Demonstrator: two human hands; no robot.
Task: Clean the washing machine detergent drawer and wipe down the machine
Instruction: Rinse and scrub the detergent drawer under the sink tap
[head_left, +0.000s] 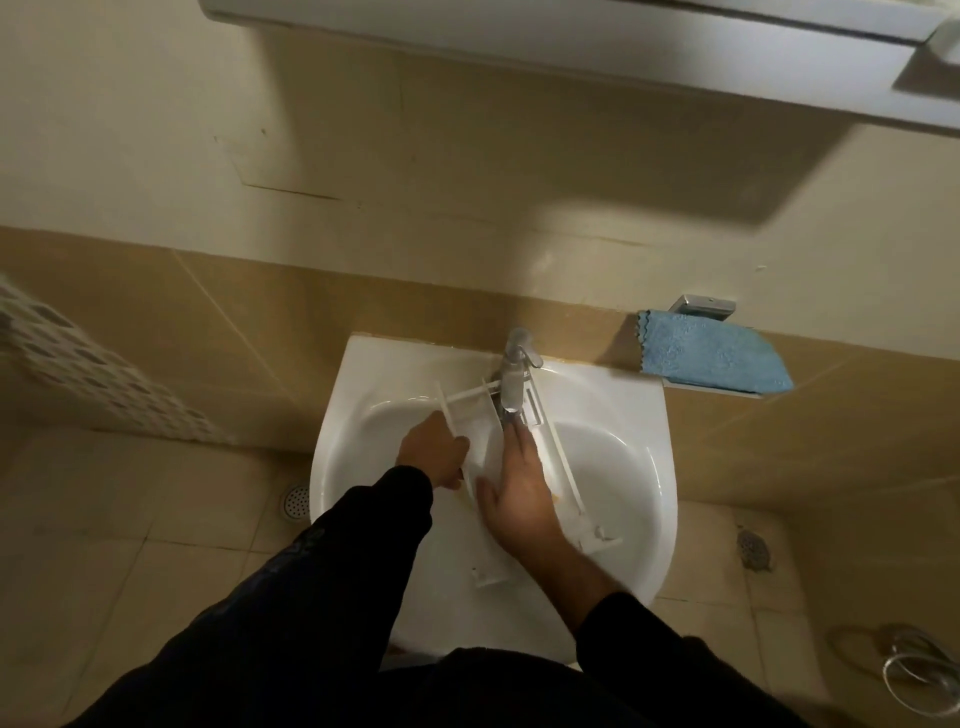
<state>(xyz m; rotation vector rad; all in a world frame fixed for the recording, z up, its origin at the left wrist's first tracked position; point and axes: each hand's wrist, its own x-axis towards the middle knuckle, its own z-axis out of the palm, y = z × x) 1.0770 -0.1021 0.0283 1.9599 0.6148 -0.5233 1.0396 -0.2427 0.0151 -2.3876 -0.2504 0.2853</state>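
Note:
The white plastic detergent drawer (558, 467) lies lengthwise in the white washbasin (631, 467), its far end under the chrome tap (514, 371). My left hand (434, 449) grips the drawer's left wall. Inside the drawer my right hand (519, 493) lies flat, its straight fingers reaching toward the tap spout. A blue microfibre cloth (714, 356) lies on a small wall shelf to the right of the basin. The washing machine is out of view.
A beige tiled wall stands behind the basin, with a white cabinet (571, 36) overhead. A perforated white laundry basket (93, 374) is at the left. Floor drains (296, 501) sit on both sides, and a chrome hose (914, 670) lies coiled at lower right.

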